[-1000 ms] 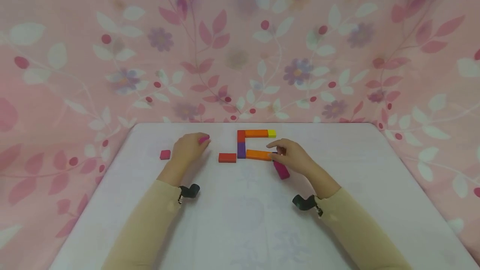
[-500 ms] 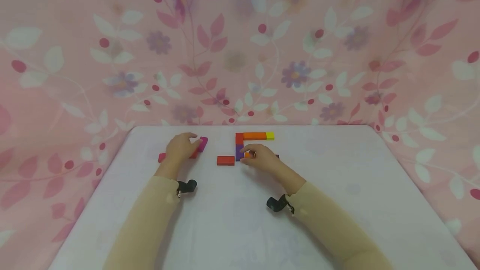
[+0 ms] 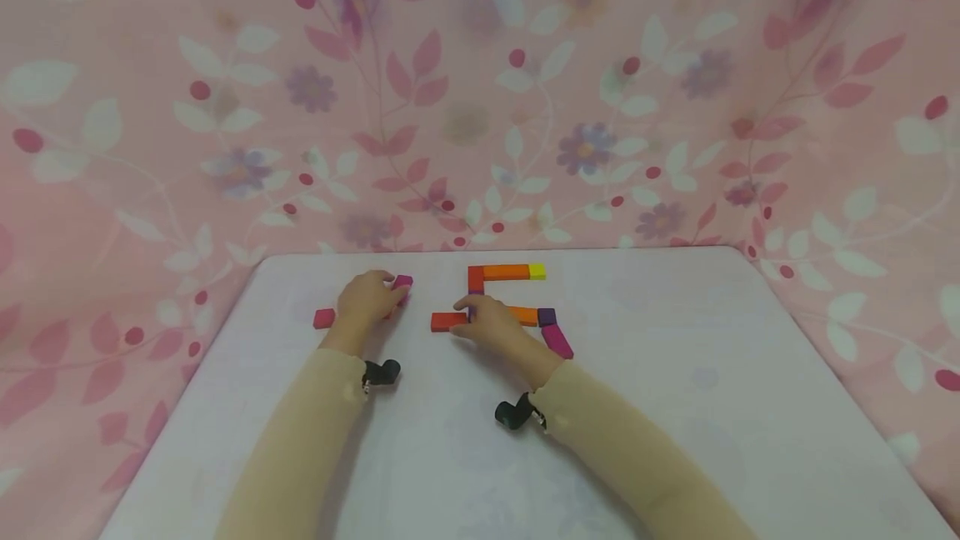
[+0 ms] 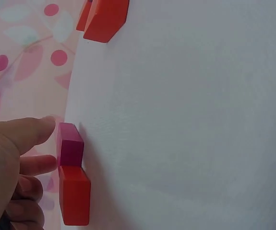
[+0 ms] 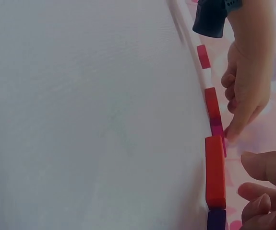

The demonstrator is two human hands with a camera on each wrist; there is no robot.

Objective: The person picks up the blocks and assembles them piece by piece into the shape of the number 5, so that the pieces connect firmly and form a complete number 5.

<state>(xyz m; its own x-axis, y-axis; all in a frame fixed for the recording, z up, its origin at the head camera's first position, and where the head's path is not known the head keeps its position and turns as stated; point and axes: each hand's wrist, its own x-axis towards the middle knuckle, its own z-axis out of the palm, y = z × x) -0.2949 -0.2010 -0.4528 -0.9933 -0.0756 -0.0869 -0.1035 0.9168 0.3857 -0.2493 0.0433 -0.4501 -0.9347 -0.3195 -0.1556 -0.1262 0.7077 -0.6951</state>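
Observation:
My left hand point(image 3: 365, 304) is at a magenta block point(image 3: 403, 282), thumb and forefinger extended close beside it. That block meets the end of a red block point(image 4: 75, 196), which the hand mostly hides in the head view. My right hand point(image 3: 491, 325) hovers with thumb and forefinger parted at the right end of another red block point(image 3: 447, 322); a gap shows between fingertips and block in the right wrist view. Beneath the right hand, a purple block point(image 5: 217, 220) is partly covered.
From an upright red block point(image 3: 476, 277), an orange block point(image 3: 506, 272) and yellow cube point(image 3: 537, 272) run right. A lower orange block point(image 3: 522, 317), purple cube point(image 3: 547, 317) and slanted magenta block point(image 3: 557, 341) follow below. A pinkish-red cube point(image 3: 324, 318) lies far left on the white table point(image 3: 465, 457).
My left hand has put the magenta block it held against the red block and loosened its fingers. My right hand has moved left from the slanted magenta block to the middle red block.

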